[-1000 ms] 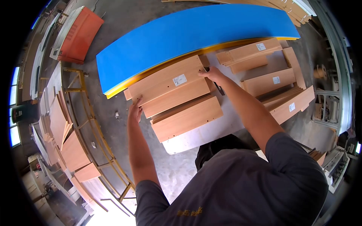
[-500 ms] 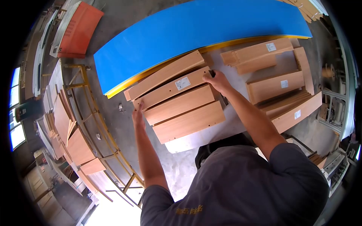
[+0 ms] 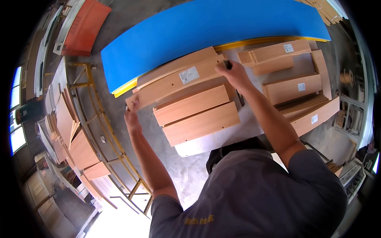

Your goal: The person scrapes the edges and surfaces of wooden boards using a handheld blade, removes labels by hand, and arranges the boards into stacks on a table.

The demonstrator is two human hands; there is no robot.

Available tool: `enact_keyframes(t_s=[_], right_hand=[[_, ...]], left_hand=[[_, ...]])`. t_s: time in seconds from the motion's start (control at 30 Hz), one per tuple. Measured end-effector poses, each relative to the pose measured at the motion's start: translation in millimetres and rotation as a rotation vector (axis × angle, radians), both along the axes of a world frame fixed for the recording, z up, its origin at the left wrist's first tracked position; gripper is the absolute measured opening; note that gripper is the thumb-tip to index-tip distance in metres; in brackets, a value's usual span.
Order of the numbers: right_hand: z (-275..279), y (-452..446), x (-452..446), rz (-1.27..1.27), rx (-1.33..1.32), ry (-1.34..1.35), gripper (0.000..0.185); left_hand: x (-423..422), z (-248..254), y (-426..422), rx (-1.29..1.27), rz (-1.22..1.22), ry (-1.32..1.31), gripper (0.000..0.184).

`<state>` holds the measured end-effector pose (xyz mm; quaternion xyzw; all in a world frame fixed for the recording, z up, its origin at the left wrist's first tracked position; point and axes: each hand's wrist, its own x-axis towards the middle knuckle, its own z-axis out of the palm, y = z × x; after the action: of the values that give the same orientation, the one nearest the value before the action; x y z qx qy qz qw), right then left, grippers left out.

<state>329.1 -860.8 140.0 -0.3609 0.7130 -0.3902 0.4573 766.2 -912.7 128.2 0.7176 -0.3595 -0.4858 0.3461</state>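
A long wooden board (image 3: 162, 87) with a white label is held at both ends. My left hand (image 3: 132, 115) grips its left end, thumb on top. My right hand (image 3: 234, 74) grips the right end and also has a small dark object in it, too hidden to name. Behind the held board lies another board (image 3: 174, 65), partly covered. Nearer to me, two stacks of boards, an upper one (image 3: 192, 104) and a lower one (image 3: 202, 123), rest on a pale tabletop (image 3: 190, 148).
A long blue panel (image 3: 214, 27) with a yellow edge lies beyond the boards. More labelled boards (image 3: 291, 90) are on the right. On the left stand a yellow metal frame (image 3: 104, 123) with wooden panels and an orange box (image 3: 84, 29).
The labelled board has shifted left and away from the near stacks, lifted in both hands. Earlier, it came away from the board behind it, which it now partly covers.
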Motion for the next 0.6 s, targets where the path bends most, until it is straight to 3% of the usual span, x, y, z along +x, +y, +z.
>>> enact_keyframes(t_s=[0.13,0.23,0.3,0.37,0.4,0.47,0.5,0.6], right_hand=[[7,-52,-2,-0.006,-0.117,-0.007,0.037],[-3,-83,-5,-0.011,-0.084,0.007,0.036],[-12,-95,-8,-0.028,0.089,-0.059,0.038],[-14,-95,-5,-0.048,0.029,-0.145,0.044],[-12,-93,-7,-0.036,0.130,-0.234,0.045],[-20,-97,-15,-0.028,0.361,-0.390,0.052],[-24,-95,-18,-0.018,0.354,-0.397,0.052],[-25,-81,-21,0.103,0.349,-0.308,0.068]], left_hand=[[-4,8,-59,-0.045,-0.068,-0.037,0.070],[-19,-18,-83,-0.056,-0.084,-0.009,0.078],[-19,-25,-98,-0.076,-0.081,0.024,0.081],[-15,-22,-104,0.236,-0.062,0.027,0.088],[-9,-24,-102,0.239,-0.049,0.019,0.088],[7,-36,-106,0.370,-0.077,0.283,0.096],[15,-43,-107,0.433,-0.096,0.416,0.100],[10,-52,-95,0.317,-0.090,0.403,0.100]])
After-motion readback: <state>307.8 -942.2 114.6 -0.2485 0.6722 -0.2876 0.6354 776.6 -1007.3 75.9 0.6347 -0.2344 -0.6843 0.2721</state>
